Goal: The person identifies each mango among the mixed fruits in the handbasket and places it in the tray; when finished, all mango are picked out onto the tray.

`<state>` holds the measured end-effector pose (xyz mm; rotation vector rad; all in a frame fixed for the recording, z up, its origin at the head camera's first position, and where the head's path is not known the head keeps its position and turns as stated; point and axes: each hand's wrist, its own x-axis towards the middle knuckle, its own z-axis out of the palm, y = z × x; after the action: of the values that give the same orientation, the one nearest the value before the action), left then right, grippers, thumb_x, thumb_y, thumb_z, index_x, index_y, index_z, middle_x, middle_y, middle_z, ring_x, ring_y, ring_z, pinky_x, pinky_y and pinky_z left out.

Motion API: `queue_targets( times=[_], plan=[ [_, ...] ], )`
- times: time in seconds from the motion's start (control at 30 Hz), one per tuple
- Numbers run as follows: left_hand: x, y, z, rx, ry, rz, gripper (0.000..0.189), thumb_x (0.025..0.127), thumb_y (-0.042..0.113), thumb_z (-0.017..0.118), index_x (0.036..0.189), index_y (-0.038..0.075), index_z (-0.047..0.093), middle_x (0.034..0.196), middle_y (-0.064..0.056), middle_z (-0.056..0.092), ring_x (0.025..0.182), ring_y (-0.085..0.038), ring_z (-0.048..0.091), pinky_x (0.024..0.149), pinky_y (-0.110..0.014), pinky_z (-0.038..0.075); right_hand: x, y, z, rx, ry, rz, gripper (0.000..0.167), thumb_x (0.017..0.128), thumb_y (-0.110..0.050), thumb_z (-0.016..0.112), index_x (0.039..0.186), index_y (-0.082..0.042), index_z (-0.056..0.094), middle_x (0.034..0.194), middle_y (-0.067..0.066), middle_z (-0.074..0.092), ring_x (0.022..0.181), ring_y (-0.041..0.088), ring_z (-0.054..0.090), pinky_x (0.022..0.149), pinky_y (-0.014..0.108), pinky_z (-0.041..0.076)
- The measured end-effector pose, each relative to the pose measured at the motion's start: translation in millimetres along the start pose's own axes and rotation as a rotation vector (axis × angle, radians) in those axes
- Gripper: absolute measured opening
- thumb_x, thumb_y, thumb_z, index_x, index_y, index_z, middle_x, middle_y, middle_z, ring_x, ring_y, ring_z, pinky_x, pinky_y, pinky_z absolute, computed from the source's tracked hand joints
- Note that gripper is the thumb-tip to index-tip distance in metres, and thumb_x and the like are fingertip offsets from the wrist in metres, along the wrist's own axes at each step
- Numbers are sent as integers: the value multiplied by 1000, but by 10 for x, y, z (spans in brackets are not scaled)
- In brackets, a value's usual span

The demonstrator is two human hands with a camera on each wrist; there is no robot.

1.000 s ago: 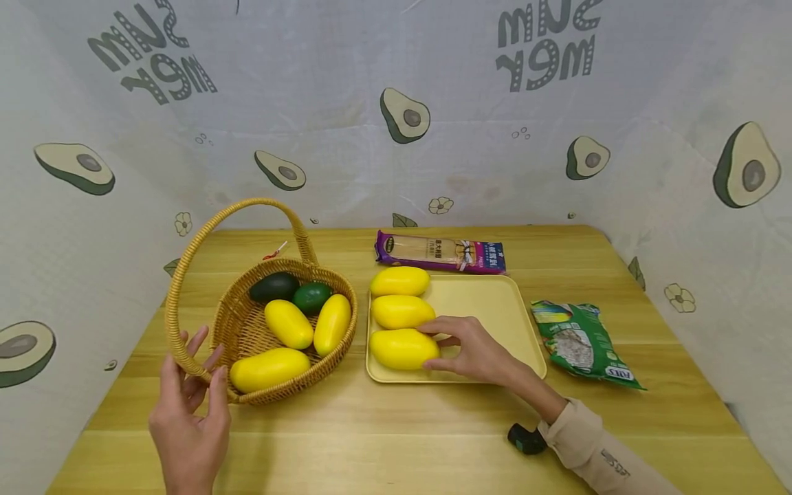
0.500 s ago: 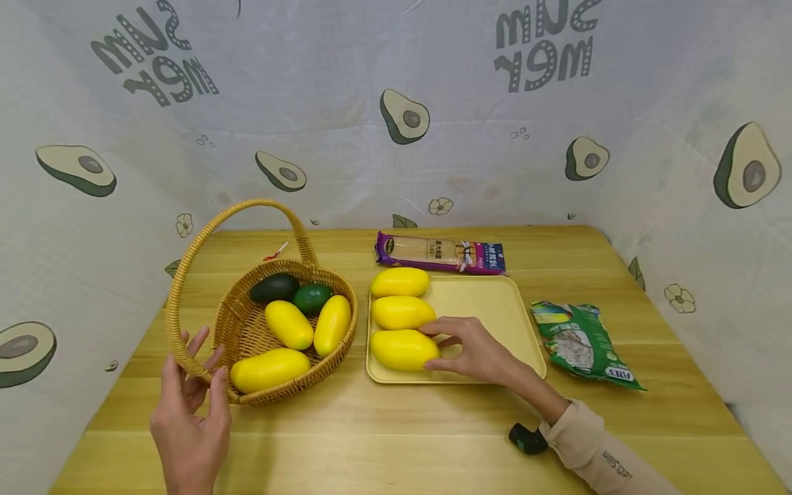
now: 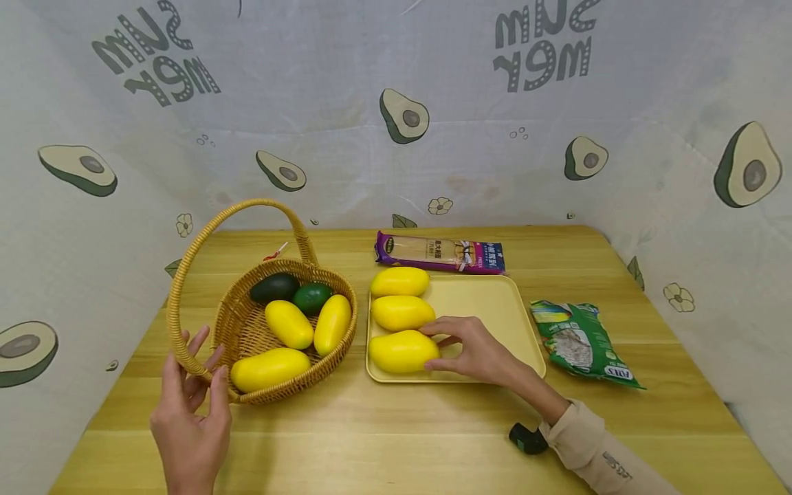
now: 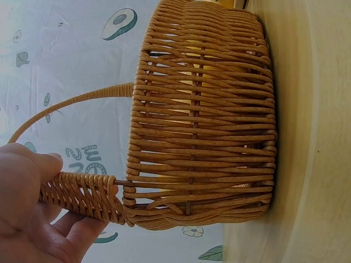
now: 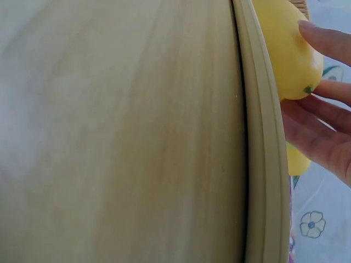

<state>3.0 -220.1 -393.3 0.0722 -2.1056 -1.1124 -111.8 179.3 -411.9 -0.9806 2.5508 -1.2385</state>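
Note:
My left hand (image 3: 192, 426) holds the wicker basket (image 3: 225, 323) at the foot of its tall handle. In the left wrist view the thumb lies on one side of the handle (image 4: 82, 194), fingers on the other. Inside the basket are several yellow mangoes (image 3: 270, 370) and two dark green avocados (image 3: 312, 298). My right hand (image 3: 473, 350) pinches the right end of the front mango (image 3: 403, 351), thumb nearest me. That mango lies at the front left of the pale yellow tray (image 3: 489, 309), below two more mangoes (image 3: 403, 313) in a column.
Behind the tray lies a purple pasta packet (image 3: 439, 253). A green bag (image 3: 581, 342) is to its right. A red lollipop (image 3: 274, 252) lies behind the basket, and a small black object (image 3: 527, 438) sits beside my right sleeve (image 3: 581, 440). A printed cloth hangs around the table.
The front mango has turned slightly under my right fingers, its left end now a little nearer me. My left hand and the basket stay in place.

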Motion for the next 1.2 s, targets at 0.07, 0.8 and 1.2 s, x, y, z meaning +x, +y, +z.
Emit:
queue_targets(
  times=[0.07, 0.8, 1.2],
  plan=[
    [1, 0, -1, -2, 0, 0, 82, 91, -25, 68, 163, 9, 47, 150, -15, 65, 115, 14, 65, 90, -6, 54, 0, 2, -10, -1, -2, -5, 53, 88, -14, 91, 135, 2, 72, 133, 16, 74, 121, 35, 71, 93, 42, 67],
    [18, 35, -12, 8, -2, -10, 81, 93, -24, 67, 163, 11, 46, 151, -13, 64, 116, 14, 64, 91, -6, 53, 368, -753, -276, -155, -187, -244, 42, 100, -25, 81, 137, -6, 73, 135, 6, 74, 126, 26, 69, 109, 45, 60],
    [19, 33, -1, -14, 3, 1, 80, 92, -24, 67, 162, 10, 47, 150, -14, 65, 116, 12, 66, 91, -7, 54, 1166, -1319, 31, -432, -488, -441, 32, 111, -35, 64, 117, -8, 80, 107, 2, 78, 95, 15, 71, 85, 17, 57]
  ],
)
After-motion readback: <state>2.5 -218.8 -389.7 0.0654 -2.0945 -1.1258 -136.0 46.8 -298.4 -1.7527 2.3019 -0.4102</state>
